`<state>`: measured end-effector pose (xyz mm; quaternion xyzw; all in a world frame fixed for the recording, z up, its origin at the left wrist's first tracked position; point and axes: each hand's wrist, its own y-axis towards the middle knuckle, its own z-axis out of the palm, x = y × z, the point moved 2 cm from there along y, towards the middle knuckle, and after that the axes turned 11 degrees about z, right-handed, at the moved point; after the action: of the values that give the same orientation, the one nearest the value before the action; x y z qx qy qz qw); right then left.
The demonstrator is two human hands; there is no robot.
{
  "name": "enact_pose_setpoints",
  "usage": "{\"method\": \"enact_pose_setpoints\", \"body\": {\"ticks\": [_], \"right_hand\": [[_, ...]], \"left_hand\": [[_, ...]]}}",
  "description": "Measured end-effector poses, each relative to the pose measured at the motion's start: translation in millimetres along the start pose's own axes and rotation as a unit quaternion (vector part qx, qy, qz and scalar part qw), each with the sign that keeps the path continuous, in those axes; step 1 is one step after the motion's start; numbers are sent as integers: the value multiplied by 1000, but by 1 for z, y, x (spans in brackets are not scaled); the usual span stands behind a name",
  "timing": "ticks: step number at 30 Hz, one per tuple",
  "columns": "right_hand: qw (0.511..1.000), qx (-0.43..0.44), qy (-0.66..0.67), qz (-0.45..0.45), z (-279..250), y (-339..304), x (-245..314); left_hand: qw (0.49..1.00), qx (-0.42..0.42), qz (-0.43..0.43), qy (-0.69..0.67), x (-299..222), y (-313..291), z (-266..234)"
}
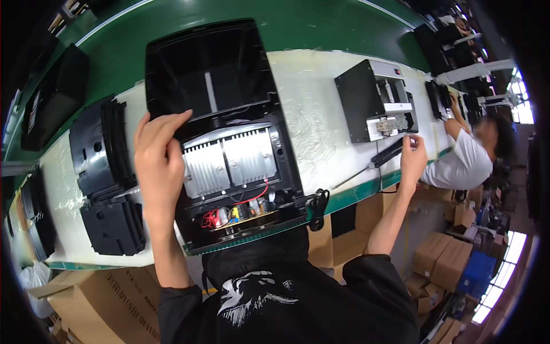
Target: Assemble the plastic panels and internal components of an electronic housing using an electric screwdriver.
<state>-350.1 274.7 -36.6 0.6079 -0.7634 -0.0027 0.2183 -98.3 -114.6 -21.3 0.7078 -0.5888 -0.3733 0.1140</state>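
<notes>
A large black plastic housing (286,172) lies in front of me, its hollow black upper part (240,69) reaching toward the far side. Inside it sit two finned silver heatsinks (247,155). Below those is a circuit board with red wires (220,218). My left hand (160,155) is at the housing's left edge, fingers bent and apart. On the right my right hand (413,157) is pinched, thumb against forefinger; anything between them is too small to name. Beside it lie a black powered screwdriver (389,152) with a long thin bit and a pile of small metal screws (395,124).
A black and silver metal box (361,100) stands beyond the screwdriver. A coiled black cable (318,209) hangs at the table's near edge. Black plastic panels (97,149) stack at left. Cardboard boxes (109,304) stand below the table; a co-worker (464,157) sits at right.
</notes>
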Motion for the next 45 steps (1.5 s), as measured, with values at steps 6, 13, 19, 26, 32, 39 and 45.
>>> {"method": "enact_pose_setpoints", "body": {"ticks": [6,13,19,26,32,39,45], "right_hand": [[961,115,-127,216,72,26,-80],[889,108,420,151,90,28,-129],[757,-65,642,-101,-75,15,-53],[709,-162,651,-218,-138,10,-1],[708,-25,653,-268,-105,20,3],[660,139,666,-320,-91,42,5],[687,210,653,-240,-92,82,61]], "left_hand": [[1000,3,2,-30,-1,1,6],[968,-65,-34,-239,11,-21,5],[913,-72,-148,-372,6,-65,7],[908,-99,-202,-353,5,-80,6],[896,-104,-265,-342,-19,-75,0],[918,-83,-261,-288,-3,-91,-5],[894,-132,-275,-328,-21,-78,22]]}}
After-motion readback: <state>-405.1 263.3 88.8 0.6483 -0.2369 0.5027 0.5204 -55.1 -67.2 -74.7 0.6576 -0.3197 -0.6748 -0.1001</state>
